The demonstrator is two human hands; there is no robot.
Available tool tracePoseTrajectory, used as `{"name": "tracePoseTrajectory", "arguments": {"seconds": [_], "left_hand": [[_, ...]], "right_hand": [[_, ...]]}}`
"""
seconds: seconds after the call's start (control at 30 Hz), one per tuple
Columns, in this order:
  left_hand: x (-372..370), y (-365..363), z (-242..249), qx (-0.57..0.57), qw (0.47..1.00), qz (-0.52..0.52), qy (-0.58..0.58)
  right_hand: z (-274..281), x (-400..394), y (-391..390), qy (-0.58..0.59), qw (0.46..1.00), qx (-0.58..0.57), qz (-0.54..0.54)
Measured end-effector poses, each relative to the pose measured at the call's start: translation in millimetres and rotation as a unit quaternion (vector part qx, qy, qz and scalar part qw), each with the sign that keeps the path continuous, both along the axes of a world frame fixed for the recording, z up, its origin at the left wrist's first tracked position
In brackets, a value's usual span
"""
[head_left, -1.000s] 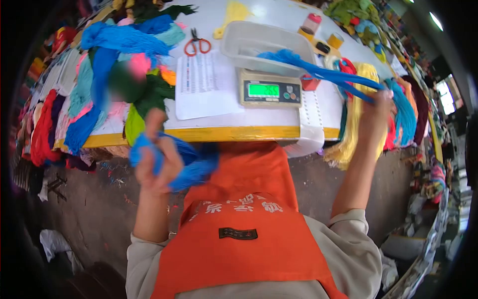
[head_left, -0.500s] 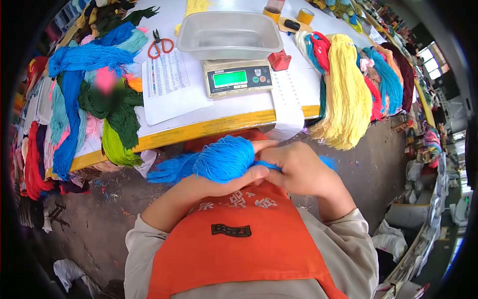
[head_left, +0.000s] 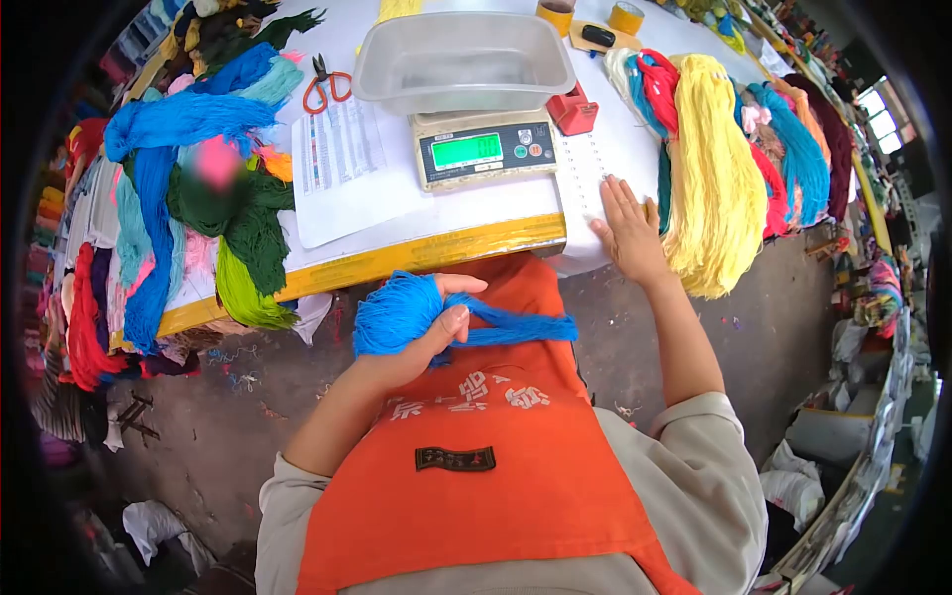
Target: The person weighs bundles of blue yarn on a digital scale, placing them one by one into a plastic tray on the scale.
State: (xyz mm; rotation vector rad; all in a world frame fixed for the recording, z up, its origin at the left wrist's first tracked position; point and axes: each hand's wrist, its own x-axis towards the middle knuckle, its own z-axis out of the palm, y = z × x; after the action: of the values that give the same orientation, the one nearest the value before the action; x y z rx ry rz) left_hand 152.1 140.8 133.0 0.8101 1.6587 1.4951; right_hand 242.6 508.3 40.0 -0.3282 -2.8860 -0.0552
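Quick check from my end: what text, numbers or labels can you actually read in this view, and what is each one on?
Scale: green display lit, digits too blurred to read.
Printed sheet: rows of small print with colour marks, too small to read.
Paper under the right hand: dotted columns, unreadable.
Apron: a line of white characters at the chest, upside down in this view, not legible; black patch with tiny writing, unreadable.
No text reads clearly.

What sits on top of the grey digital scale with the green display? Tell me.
A clear rectangular plastic tub sits on the grey digital scale. The tub looks empty. It covers the scale's weighing platform, so that cannot be seen.
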Motion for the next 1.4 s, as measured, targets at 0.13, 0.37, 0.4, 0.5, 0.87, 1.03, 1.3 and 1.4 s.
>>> {"name": "tracePoseTrajectory", "arguments": {"seconds": [0.13,0.37,0.4,0.5,0.87,1.03,1.3,1.4], "left_hand": [[-1.4,1.3,-6.8,-0.009,1.0,0.014,-0.006],[-0.5,8.1,-18.0,-0.01,0.999,0.02,-0.037],[1.3,10.8,-20.5,0.005,0.999,0.021,-0.037],[2.9,13.0,-16.0,0.005,0.999,0.023,-0.045],[8.1,15.3,-20.7,0.006,0.998,0.022,-0.052],[8.9,11.2,-23.9,0.019,0.998,0.04,-0.044],[4.6,11.5,-15.7,0.004,0.999,0.028,-0.042],[6.5,20.4,-13.6,0.01,0.999,-0.036,0.002]], "right_hand": [[1.6,20.5,-8.4,-0.013,1.0,-0.001,-0.023],[20.9,20.1,21.1,0.076,0.977,-0.197,-0.019],[16.6,19.6,25.2,0.098,0.971,-0.218,-0.008],[17.1,16.4,28.9,0.114,0.959,-0.26,-0.004],[-0.4,11.4,26.9,0.163,0.954,-0.251,-0.035],[-3.9,13.7,15.0,0.23,0.917,-0.322,-0.047],[39.7,29.0,-46.5,0.24,0.901,-0.36,-0.009],[96.9,26.6,-91.9,0.121,0.905,-0.343,0.223]]}}
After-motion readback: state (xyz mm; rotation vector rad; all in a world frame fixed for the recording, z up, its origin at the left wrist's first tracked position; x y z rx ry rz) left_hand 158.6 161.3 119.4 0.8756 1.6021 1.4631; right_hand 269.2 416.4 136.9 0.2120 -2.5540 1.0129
